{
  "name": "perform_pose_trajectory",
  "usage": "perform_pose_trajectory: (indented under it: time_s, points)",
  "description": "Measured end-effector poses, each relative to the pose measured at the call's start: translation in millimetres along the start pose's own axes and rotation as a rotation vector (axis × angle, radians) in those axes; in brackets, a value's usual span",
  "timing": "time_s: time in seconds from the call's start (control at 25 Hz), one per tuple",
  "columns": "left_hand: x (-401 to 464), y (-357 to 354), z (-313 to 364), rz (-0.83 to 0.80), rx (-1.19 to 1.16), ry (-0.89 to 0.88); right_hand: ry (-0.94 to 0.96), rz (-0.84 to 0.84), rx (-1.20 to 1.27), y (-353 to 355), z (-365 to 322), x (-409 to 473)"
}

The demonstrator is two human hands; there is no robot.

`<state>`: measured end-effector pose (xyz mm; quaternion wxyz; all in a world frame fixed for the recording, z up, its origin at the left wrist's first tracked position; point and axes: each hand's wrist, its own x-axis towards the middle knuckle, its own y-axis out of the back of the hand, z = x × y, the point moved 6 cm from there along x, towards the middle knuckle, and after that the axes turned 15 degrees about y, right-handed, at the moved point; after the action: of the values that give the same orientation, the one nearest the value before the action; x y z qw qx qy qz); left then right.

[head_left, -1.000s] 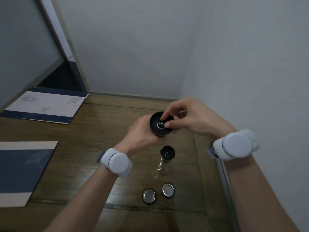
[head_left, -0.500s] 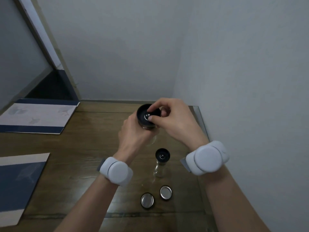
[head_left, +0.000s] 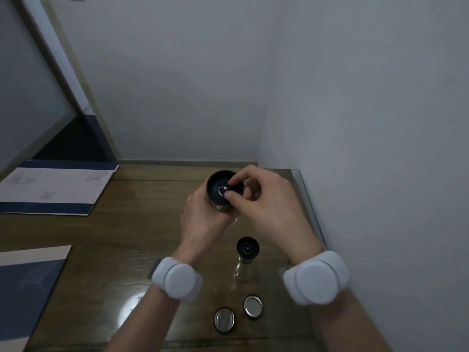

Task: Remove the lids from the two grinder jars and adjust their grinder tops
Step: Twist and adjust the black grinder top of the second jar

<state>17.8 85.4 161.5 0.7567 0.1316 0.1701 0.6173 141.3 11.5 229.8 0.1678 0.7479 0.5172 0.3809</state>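
Now | left hand grips upright jar | right hand pinches its top knob

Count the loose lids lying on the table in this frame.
2. One lid lies near the table's front edge, between the forearms. The other lid sits just right of it and slightly farther back, in front of the standing grinder jar. None seem hidden.

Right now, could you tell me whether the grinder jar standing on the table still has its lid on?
Off. The standing jar shows its bare black grinder top, and two lids lie on the table nearby.
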Motion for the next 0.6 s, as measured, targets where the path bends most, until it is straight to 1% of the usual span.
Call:
perform_pose_trajectory:
  time_s: [0.12,0.24,0.32,0.48,0.6]
  points:
    - [13,3,3,-0.222,0.138,-0.051,0.109,-0.202,-0.028,15,-1,14]
    - [18,7,8,-0.381,0.188,-0.107,0.188,-0.344,-0.049,20,-8,27]
    - [19,8,9,-0.437,0.219,-0.137,0.206,-0.390,-0.062,17,-10,33]
    - [19,11,9,-0.494,0.281,-0.153,0.192,-0.434,-0.036,9,-11,38]
    - [18,17,12,-0.586,0.348,-0.174,0.203,-0.491,-0.019,3,-17,38]
